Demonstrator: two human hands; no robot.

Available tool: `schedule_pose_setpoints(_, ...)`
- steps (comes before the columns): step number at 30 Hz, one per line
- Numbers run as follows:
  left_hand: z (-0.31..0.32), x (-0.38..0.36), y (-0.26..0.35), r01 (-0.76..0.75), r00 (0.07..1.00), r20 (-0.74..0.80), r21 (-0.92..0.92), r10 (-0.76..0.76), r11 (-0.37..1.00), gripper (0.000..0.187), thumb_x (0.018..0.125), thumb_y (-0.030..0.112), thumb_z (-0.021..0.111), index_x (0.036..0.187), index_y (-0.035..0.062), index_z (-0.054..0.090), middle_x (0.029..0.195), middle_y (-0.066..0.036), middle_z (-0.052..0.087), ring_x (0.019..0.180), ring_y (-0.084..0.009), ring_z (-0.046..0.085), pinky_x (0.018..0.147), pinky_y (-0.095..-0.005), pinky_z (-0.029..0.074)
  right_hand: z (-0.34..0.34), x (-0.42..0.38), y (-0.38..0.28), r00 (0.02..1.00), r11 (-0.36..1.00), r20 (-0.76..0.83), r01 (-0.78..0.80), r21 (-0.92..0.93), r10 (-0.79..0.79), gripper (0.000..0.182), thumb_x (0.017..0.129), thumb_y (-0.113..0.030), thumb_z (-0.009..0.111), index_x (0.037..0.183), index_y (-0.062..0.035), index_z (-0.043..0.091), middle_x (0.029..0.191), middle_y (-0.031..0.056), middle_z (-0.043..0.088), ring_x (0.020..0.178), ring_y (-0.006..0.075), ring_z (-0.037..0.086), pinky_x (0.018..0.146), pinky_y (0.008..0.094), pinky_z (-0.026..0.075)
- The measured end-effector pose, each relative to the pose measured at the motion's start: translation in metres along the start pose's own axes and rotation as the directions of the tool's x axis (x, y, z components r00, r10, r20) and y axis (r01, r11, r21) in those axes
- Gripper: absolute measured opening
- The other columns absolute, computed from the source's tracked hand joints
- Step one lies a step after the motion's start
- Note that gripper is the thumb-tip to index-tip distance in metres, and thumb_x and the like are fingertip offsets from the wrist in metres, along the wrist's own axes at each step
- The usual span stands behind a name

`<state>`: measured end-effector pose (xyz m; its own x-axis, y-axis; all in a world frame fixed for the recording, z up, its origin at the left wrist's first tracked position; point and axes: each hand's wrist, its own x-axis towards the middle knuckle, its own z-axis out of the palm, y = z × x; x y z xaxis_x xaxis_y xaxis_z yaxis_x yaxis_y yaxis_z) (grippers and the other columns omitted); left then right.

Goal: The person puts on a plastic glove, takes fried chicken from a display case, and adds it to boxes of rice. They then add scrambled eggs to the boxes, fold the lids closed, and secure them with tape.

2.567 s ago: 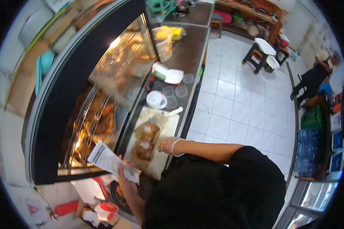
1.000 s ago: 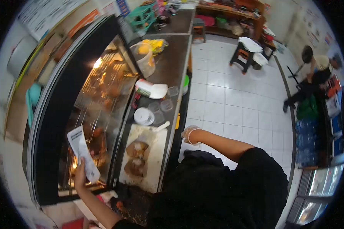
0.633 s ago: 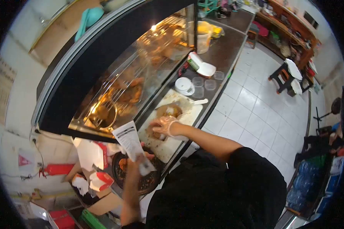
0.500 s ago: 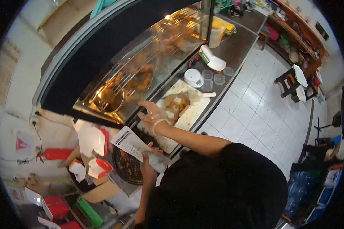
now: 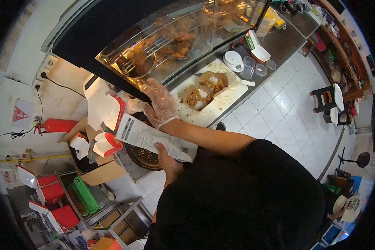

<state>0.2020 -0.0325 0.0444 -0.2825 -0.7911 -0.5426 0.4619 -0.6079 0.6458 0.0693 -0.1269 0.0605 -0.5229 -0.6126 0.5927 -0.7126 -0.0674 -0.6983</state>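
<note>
The person wears a black short-sleeved top. A thin, clear plastic glove covers the right hand (image 5: 160,106), crinkled over the fingers (image 5: 148,86) and ending at the wrist. The left hand (image 5: 167,160) is bare, fingers included.

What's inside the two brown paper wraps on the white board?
Each wrap lies open on the board, showing white rice with crumbly fried bits on top. Anything under the rice is covered, and the picture is too small to name the topping.
</note>
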Motion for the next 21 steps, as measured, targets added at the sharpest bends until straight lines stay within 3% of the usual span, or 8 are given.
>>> schedule_pose_setpoints(2, 0.003, 0.002, 0.011, 0.016, 0.999, 0.032, -0.081, -0.013, 0.997, 0.064, 0.104, 0.053, 0.05, 0.145, 0.0035, 0.044, 0.135, -0.014, 0.058, 0.122, -0.0315, 0.059, 0.102, -0.0465, 0.049, -0.001, -0.009, -0.008, 0.886, 0.976, 0.419, -0.217, -0.006, 0.199, 0.045, 0.097, -0.033, 0.063, 0.136, -0.0114, 0.055, 0.148, 0.0171, 0.049, 0.133, 0.0336, 0.052, 0.1, 0.0464, 0.051)
schedule_pose_setpoints(5, 0.0, 0.012, 0.04, 0.066, 0.985, 0.164, -0.071, -0.054, 0.995, 0.059, 0.104, 0.05, 0.05, 0.142, 0.0055, 0.047, 0.132, -0.013, 0.06, 0.12, -0.031, 0.061, 0.102, -0.0471, 0.049, -0.002, -0.002, -0.014, 0.348, 0.902, 0.852, -0.329, -0.278, 0.39, 0.041, 0.09, -0.028, 0.067, 0.127, -0.0102, 0.061, 0.138, 0.0182, 0.058, 0.135, 0.0288, 0.052, 0.096, 0.0453, 0.053)
schedule_pose_setpoints(8, -0.023, 0.039, 0.037, 0.027, 0.965, 0.262, 0.008, -0.028, 1.0, 0.049, 0.106, 0.043, 0.048, 0.14, 0.0072, 0.049, 0.126, -0.012, 0.064, 0.114, -0.0307, 0.065, 0.1, -0.0485, 0.052, 0.003, -0.048, 0.01, 0.58, 0.962, 0.784, -0.262, -0.077, 0.221, 0.042, 0.087, -0.029, 0.068, 0.125, -0.0108, 0.065, 0.135, 0.0195, 0.06, 0.135, 0.0329, 0.05, 0.098, 0.0476, 0.051)
schedule_pose_setpoints(12, -0.032, 0.064, 0.013, 0.128, 0.971, 0.228, -0.229, -0.075, 0.965, 0.048, 0.108, 0.039, 0.046, 0.143, 0.007, 0.047, 0.127, -0.012, 0.064, 0.116, -0.0304, 0.064, 0.101, -0.0499, 0.051, -0.05, -0.06, 0.009, 0.623, 0.998, 0.781, 0.023, -0.062, 0.034, 0.05, 0.09, -0.039, 0.069, 0.129, -0.0083, 0.067, 0.14, 0.0184, 0.057, 0.138, 0.0417, 0.045, 0.11, 0.0477, 0.043)
schedule_pose_setpoints(15, -0.087, 0.137, 0.023, 0.168, 0.711, 0.702, -0.103, -0.047, 0.98, 0.048, 0.108, 0.039, 0.044, 0.146, 0.008, 0.045, 0.135, -0.012, 0.06, 0.125, -0.0301, 0.059, 0.109, -0.0496, 0.045, -0.106, -0.055, -0.003, 0.366, 0.806, 0.928, -0.529, 0.266, -0.066, 0.047, 0.096, -0.04, 0.067, 0.13, -0.0072, 0.066, 0.134, 0.0155, 0.064, 0.134, 0.034, 0.052, 0.109, 0.0431, 0.045)
schedule_pose_setpoints(16, -0.054, 0.11, 0.038, 0.088, 0.931, 0.364, -0.168, -0.021, 0.982, 0.051, 0.109, 0.04, 0.042, 0.148, 0.0068, 0.043, 0.139, -0.014, 0.057, 0.128, -0.0311, 0.056, 0.112, -0.0489, 0.043, -0.122, -0.049, 0.0, 0.448, 0.752, 0.889, -0.555, 0.356, -0.091, 0.045, 0.097, -0.039, 0.066, 0.129, -0.0077, 0.067, 0.129, 0.0152, 0.067, 0.126, 0.0317, 0.057, 0.106, 0.0414, 0.047)
schedule_pose_setpoints(18, -0.03, 0.106, 0.054, 0.03, 0.953, 0.3, 0.028, -0.037, 0.999, 0.053, 0.109, 0.041, 0.042, 0.148, 0.0055, 0.042, 0.141, -0.015, 0.056, 0.13, -0.0313, 0.055, 0.113, -0.0479, 0.042, -0.148, -0.033, 0.013, 0.608, 0.619, 0.785, -0.574, 0.535, -0.115, 0.04, 0.1, -0.038, 0.063, 0.126, -0.0087, 0.068, 0.119, 0.0145, 0.072, 0.11, 0.0271, 0.069, 0.1, 0.0378, 0.051)
schedule_pose_setpoints(21, -0.008, 0.109, 0.054, -0.011, 0.96, 0.27, 0.305, -0.075, 0.952, 0.056, 0.109, 0.04, 0.044, 0.149, 0.0019, 0.04, 0.142, -0.016, 0.055, 0.129, -0.0298, 0.055, 0.11, -0.0454, 0.044, -0.151, -0.019, 0.087, 0.77, 0.865, 0.55, -0.477, 0.158, 0.324, 0.026, 0.097, -0.023, 0.065, 0.116, -0.0061, 0.071, 0.115, 0.0097, 0.073, 0.105, 0.0258, 0.069, 0.094, 0.0409, 0.052)
